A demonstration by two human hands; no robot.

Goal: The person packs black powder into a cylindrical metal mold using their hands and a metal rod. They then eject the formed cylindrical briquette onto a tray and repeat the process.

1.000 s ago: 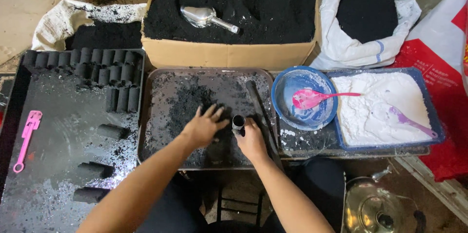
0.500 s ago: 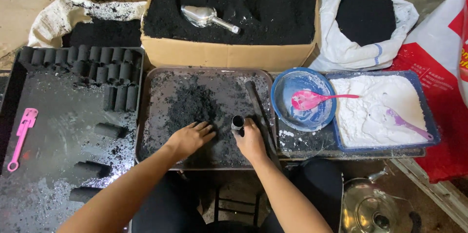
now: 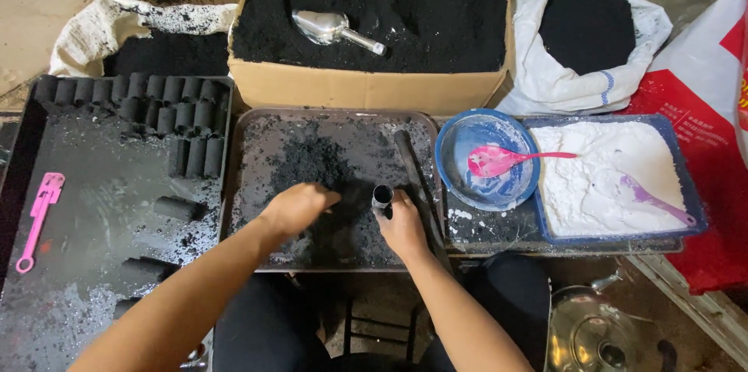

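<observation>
My right hand grips a short upright metal tube standing on a dark tray dusted with black powder. My left hand is just left of the tube, its fingers curled together over the powder; what is in them I cannot see. A dark rod lies along the tray's right side, right beside my right hand.
A cardboard box of black powder with a metal scoop stands behind the tray. Black cylinders and a pink tool lie on the left board. A blue bowl with a pink spoon, a white-powder tray and sacks sit right.
My left hand slid back over the powder, then curled its spread fingers together and lifted toward the tube. My right hand stayed on the tube.
</observation>
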